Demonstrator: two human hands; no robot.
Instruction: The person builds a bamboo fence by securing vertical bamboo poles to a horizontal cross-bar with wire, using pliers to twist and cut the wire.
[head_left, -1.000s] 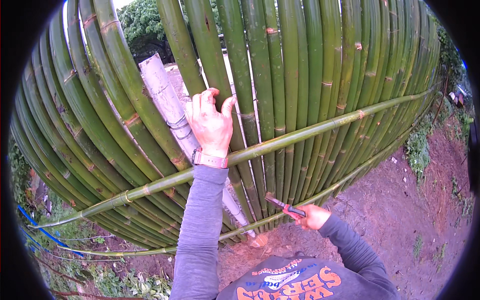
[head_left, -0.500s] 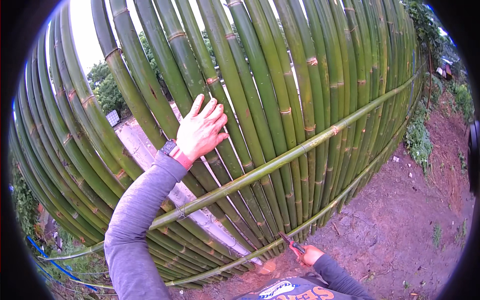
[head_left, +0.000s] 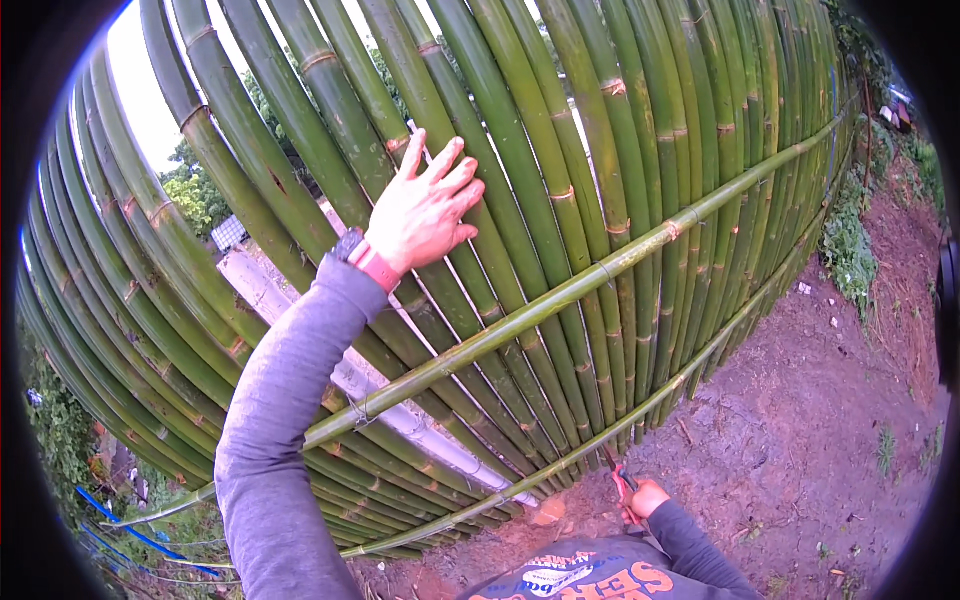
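My left hand (head_left: pixel 422 215) lies open, fingers spread, against the green bamboo poles (head_left: pixel 515 170) of a tall fence, above the upper horizontal bamboo rail (head_left: pixel 560 293). Low at the fence's foot, my right hand (head_left: pixel 650 497) is closed around pliers with red and dark handles (head_left: pixel 624 484). Their narrow tip points up toward the lower bamboo rail (head_left: pixel 585 453); whether it touches the rail or a pole, I cannot tell.
A pale round post (head_left: pixel 400 415) stands slanted behind the poles, and wire ties (head_left: pixel 360 412) wrap the upper rail near it. Bare reddish soil (head_left: pixel 770 430) spreads to the right. Blue tubing (head_left: pixel 150 540) lies at lower left, with leafy plants (head_left: pixel 848 265) at the far right.
My left hand has shifted right and slightly up across the poles. My right hand and the pliers have moved a little right along the lower rail, and the tip now points more upward.
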